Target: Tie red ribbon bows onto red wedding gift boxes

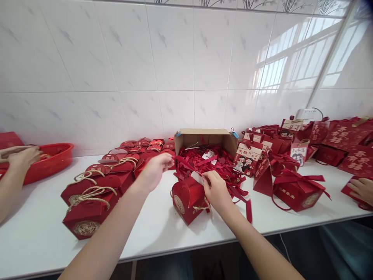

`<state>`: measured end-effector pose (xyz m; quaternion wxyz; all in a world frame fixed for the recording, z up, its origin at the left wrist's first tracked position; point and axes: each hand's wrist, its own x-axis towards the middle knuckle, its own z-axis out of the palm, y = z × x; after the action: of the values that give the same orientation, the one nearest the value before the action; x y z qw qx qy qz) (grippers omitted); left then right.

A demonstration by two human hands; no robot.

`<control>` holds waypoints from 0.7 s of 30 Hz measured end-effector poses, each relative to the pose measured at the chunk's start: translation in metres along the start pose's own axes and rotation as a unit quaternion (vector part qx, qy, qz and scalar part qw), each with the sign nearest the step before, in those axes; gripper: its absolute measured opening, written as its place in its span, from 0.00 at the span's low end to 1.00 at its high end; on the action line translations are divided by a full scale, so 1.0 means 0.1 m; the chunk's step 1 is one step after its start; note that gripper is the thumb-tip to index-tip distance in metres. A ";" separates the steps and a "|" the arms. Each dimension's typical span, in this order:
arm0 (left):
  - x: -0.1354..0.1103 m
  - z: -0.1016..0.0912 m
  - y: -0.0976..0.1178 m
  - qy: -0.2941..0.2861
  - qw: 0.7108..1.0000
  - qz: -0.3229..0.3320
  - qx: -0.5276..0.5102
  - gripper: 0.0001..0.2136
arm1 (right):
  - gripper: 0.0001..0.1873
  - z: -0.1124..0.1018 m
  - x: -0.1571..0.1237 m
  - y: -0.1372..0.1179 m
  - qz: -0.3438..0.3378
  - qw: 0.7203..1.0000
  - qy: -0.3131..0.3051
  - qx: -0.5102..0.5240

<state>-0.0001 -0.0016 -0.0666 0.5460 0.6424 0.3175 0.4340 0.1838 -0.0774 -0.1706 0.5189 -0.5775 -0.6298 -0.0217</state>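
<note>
A small red gift box [186, 199] with a gold round emblem and a twine handle stands on the white table [151, 229] in front of me. My right hand [217, 190] rests on its top right, fingers pinched on a red ribbon at the box's upper edge. My left hand [155, 168] hovers left of and above the box, fingers curled together around something I cannot make out. Behind the box lies a heap of red ribbons [215, 163] spilling from an open cardboard box [205, 138].
Finished red boxes with twine handles [93, 198] line up at left. A red plastic basin [51, 159] stands far left, where another person's hand [21, 157] reaches. Larger red ribboned boxes [297, 188] and bags crowd the right; another person's hand [361, 188] shows at the right edge.
</note>
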 end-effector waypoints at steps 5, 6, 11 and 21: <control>-0.33 0.02 0.63 -0.061 0.980 0.084 -0.167 0.04 | 0.10 -0.17 0.11 -0.21 0.001 0.999 0.024 0.035; -0.40 0.06 0.69 -0.082 0.981 0.090 -0.152 0.05 | 0.12 -0.23 0.15 -0.29 -0.010 0.997 0.030 0.073; -0.63 0.22 0.70 -0.191 0.980 0.059 -0.017 0.05 | 0.20 -0.56 0.39 -0.78 -0.058 0.948 -0.133 0.283; -0.76 0.28 0.04 0.031 0.965 0.135 0.224 0.09 | 0.14 -0.94 0.50 -0.91 -0.010 0.875 -0.194 0.444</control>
<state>-0.0071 -0.0818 -0.0797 0.3141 0.7718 0.3333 0.4411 0.1855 -0.1311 -0.0412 0.5881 -0.2728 -0.6670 0.3671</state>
